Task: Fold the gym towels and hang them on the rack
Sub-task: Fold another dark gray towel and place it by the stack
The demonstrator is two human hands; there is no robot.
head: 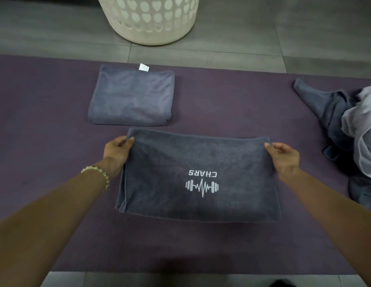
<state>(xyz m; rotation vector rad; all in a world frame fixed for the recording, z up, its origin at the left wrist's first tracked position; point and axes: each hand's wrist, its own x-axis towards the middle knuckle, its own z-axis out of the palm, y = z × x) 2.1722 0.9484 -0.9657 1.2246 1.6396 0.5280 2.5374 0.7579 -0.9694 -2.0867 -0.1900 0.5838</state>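
A dark grey gym towel [199, 162] with a white barbell logo lies folded flat on the purple mat [45, 125] in front of me. My left hand [117, 153] pinches its far left corner and my right hand [284, 156] pinches its far right corner. Just beyond it, a lighter grey towel [131, 97] sits folded into a neat square with a white tag at its far edge. No rack is in view.
A cream laundry basket [149, 19] with heart-shaped holes stands on the grey tiled floor beyond the mat. A loose heap of unfolded towels [350, 129], dark and pale grey, lies at the mat's right edge.
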